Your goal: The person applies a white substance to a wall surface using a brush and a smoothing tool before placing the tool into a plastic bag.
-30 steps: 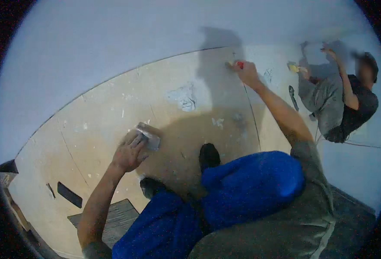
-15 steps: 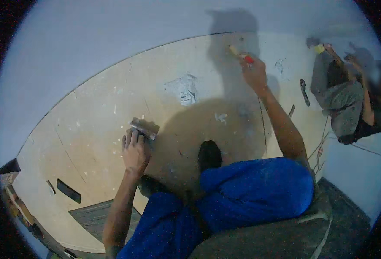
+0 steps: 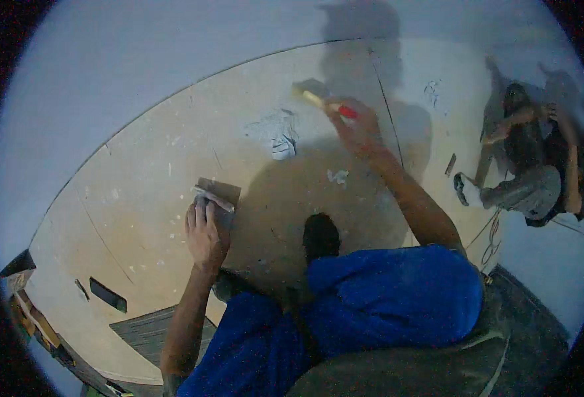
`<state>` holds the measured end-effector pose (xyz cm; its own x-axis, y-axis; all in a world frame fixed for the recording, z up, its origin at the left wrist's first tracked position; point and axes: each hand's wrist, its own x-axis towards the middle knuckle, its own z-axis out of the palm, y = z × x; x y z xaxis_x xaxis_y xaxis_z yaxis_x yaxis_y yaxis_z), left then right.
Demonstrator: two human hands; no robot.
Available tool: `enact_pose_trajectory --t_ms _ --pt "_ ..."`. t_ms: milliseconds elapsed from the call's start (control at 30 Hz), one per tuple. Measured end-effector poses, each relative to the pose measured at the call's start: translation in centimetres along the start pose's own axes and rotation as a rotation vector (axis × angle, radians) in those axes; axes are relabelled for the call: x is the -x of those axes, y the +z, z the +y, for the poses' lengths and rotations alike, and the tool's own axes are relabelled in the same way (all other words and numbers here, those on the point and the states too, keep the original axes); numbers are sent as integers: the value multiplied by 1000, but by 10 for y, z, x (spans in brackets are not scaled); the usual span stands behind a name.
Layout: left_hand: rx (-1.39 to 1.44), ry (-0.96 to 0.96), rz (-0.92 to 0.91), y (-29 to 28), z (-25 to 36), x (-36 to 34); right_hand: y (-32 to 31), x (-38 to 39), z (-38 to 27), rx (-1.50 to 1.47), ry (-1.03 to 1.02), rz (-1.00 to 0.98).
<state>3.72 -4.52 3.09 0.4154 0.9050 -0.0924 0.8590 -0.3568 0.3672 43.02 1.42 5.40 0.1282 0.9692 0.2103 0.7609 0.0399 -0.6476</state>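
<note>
One scraper [image 3: 320, 94], red-handled, is gripped in the right hand [image 3: 357, 129] near the plywood floor's [image 3: 140, 198] far edge. The left hand [image 3: 205, 230] presses one flat tool [image 3: 216, 195], apparently a trowel, mid-floor. Two white filler patches [image 3: 277, 134] show.

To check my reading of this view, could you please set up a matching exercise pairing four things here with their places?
Things:
1. flat trowel
2. red-handled putty knife
3. white filler patch
4. dark rectangular cutout

Places:
A. between the two tools
B. in the right hand
C. under the left hand
D. near the board's lower left edge

Pairs: 1-C, 2-B, 3-A, 4-D
</note>
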Motion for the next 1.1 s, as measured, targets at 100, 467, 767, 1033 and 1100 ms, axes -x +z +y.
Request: enact_pose_trajectory --t_ms 100,467,767,1033,1100 --pt "11 -2 11 3 -3 6 -53 -10 43 194 46 92" --pt "-15 15 4 4 -7 5 0 33 -35 243 24 -23" --pt "32 3 93 -9 -6 -20 -26 -35 -45 27 245 -78" --pt "-27 70 -29 -21 -23 -53 30 -51 -35 -49 -253 -227" --pt "-150 153 44 -20 -31 -58 36 -32 -49 -21 -305 -288"
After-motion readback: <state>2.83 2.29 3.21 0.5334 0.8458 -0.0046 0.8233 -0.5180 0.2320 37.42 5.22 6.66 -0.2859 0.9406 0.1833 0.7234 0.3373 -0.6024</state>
